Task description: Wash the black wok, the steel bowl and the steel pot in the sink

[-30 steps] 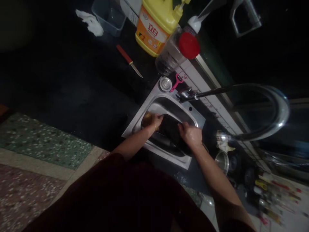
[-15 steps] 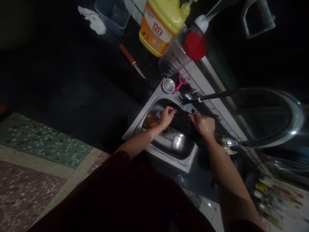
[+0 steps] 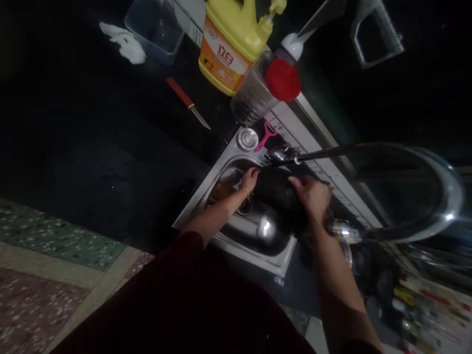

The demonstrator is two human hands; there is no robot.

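Both my hands are over a small steel sink (image 3: 206,194). My left hand (image 3: 250,178) is closed on the far edge of a dark object (image 3: 275,194), perhaps a cloth or a pan, too dim to name. My right hand (image 3: 312,196) grips its right side, fingers curled over it. The dark object is held above the basin, close under the tap's base (image 3: 277,156). A yellowish thing (image 3: 221,189) lies in the sink's left part.
On the black counter stand a yellow detergent jug (image 3: 230,44), a clear jar with a red lid (image 3: 265,88), a red-handled knife (image 3: 187,102), a clear tub (image 3: 155,29) and a white rag (image 3: 125,43). A pink peeler (image 3: 266,135) lies by the sink. A curved tap hose (image 3: 424,196) arcs right.
Both hands have lifted the dark object from low in the basin toward the tap side, uncovering the sink's bottom. The view has shifted a little.
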